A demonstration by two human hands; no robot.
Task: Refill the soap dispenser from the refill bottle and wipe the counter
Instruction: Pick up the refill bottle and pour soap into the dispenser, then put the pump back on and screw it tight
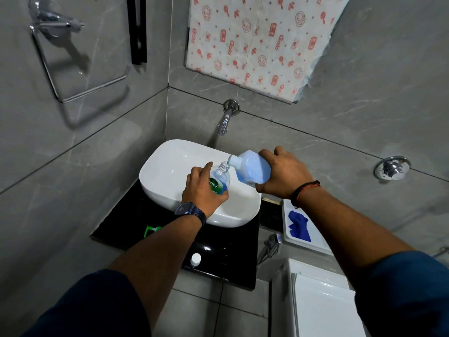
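Left hand (201, 188) gripping clear dispenser (220, 178), right hand (283, 173) tilting translucent refill bottle (251, 169)

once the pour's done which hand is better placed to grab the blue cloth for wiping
Right, probably. The blue cloth lies in the white tray just under the right forearm, while the right hand holds the refill bottle. The left hand grips the dispenser, farther away.
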